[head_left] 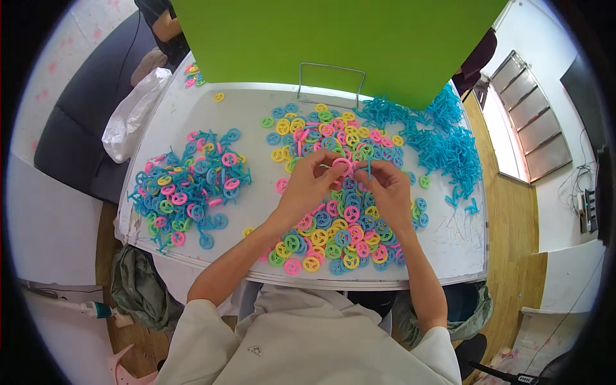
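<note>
Above the middle pile, my left hand [308, 187] pinches a pink spoked wheel [342, 166] between thumb and fingers. Close to its right, my right hand [390, 187] grips a thin blue plastic stem piece [369, 169]. The two parts meet or nearly meet between my fingertips; whether they touch I cannot tell. Under both hands spreads a heap of loose plastic wheels [351, 213] in pink, yellow, green and blue. At the left lies a pile of blue stems with wheels on them [199, 173]. Loose blue stems [446, 144] are heaped at the far right.
A green panel [333, 45] stands at the back of the white table [256, 212], with a bent wire frame [332, 64] before it. A white plastic bag [135, 119] hangs at the left edge. Other people's arms [167, 27] show beyond. Green sacks [138, 285] sit below the front edge.
</note>
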Tool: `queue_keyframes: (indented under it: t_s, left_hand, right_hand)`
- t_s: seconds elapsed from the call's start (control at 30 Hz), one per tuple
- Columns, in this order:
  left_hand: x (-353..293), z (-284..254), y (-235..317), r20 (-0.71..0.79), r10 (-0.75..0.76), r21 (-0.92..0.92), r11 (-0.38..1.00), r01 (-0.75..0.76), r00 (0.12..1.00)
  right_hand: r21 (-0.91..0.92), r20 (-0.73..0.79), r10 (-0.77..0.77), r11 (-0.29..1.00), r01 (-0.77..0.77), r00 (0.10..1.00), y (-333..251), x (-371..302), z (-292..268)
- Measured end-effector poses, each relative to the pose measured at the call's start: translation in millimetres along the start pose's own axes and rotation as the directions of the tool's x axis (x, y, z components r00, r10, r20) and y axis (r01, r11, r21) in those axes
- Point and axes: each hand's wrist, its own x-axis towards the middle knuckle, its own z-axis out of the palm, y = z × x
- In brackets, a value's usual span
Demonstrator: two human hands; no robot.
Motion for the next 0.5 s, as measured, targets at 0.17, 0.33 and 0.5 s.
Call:
queue_keyframes:
  t_s: [0.17, 0.33, 0.5]
  left_hand:
    - [-1, 2, -3, -0.038, 0.021, -0.093, 0.995, -0.024, 0.999]
    - [0, 0, -2, -0.019, -0.054, -0.158, 0.986, 0.05, 0.998]
    - [-3, 5, 5, 0.002, -0.131, -0.19, 0.973, 0.129, 0.991]
  right_hand:
    - [0.092, 0.041, -0.105, 0.991, 0.101, 0.994, 5, -4, 4]
    - [-0.002, 0.044, -0.092, 0.996, 0.092, 0.995, 0, -5, 7]
    - [-0.069, 0.054, -0.079, 0.994, 0.083, 0.995, -1, -5, 4]
